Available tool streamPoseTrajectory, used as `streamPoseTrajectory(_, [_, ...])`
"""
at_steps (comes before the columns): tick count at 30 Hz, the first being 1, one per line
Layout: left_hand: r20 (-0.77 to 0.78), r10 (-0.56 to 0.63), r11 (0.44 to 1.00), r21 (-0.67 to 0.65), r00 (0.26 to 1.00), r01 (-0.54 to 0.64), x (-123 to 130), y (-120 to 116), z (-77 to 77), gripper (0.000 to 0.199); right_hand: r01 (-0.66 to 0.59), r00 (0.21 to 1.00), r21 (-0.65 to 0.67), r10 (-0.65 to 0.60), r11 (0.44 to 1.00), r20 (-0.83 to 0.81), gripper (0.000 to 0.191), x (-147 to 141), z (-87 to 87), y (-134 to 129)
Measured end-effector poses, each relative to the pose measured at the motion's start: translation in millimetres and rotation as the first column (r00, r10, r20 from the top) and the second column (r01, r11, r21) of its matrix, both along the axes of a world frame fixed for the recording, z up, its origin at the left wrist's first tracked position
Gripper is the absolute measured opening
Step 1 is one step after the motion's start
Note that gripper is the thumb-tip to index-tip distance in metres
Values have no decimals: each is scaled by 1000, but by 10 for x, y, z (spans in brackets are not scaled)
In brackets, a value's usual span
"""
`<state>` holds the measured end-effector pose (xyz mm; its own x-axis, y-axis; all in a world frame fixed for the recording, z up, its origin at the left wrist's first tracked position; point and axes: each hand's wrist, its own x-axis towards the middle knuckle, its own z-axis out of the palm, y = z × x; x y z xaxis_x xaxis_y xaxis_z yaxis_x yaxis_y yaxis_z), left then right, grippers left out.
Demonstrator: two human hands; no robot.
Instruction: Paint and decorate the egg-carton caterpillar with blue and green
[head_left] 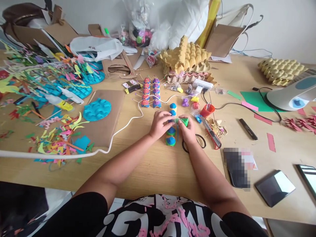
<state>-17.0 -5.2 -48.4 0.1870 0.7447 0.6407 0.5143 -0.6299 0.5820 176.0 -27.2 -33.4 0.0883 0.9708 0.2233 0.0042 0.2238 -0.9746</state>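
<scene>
A column of egg-carton bumps [170, 141], coloured blue, green and yellow, stands on the table in front of the body. My left hand [161, 125] is over the left side of its middle, thumb and index finger nearly together at a small pale green piece. From the right, my right hand [188, 130] pinches a lump of green clay [184, 122]. Just behind stand two finished-looking columns, one red and blue [146, 92], the other purple and blue [156, 92], with thin sticks poking out sideways.
A red cutter [212, 133], a black cord loop [204, 141] and a red cup [206, 111] lie right of my hands. A white cable [123, 128] crosses the left. Cardboard with a blue piece [97, 109], paper scraps, egg trays [187, 56] and a white lamp [291, 92] surround them.
</scene>
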Motion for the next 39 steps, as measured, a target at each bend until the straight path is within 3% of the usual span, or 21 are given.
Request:
streamPoseTrajectory(4, [11, -16, 996, 86, 1000, 15, 12, 19, 25, 22, -97, 994, -76, 93, 992, -52, 52, 47, -5, 23])
streamPoseTrajectory(10, [-36, -20, 992, 120, 999, 24, 24, 8, 7, 22, -114, 990, -131, 101, 985, -101, 54, 77, -6, 11])
streamPoseTrajectory(21, [-31, -81, 978, 188, 996, 85, 10, -17, -8, 28, -167, 974, -55, 156, 984, -166, 51, 79, -69, 3])
streamPoseTrajectory(26, [28, -56, 957, 286, 998, 46, 38, -47, 28, 23, -242, 958, -110, 220, 964, -182, 58, 68, -11, 13])
streamPoseTrajectory(32, [-11, -15, 953, 304, 1000, 18, 31, -75, 60, 21, -279, 953, -227, 240, 933, -183, 68, 88, 23, 16])
streamPoseTrajectory(39, [-14, -32, 954, 298, 999, 35, 35, -95, 69, 13, -382, 918, -215, 342, 899, -200, 58, 162, -68, 53])
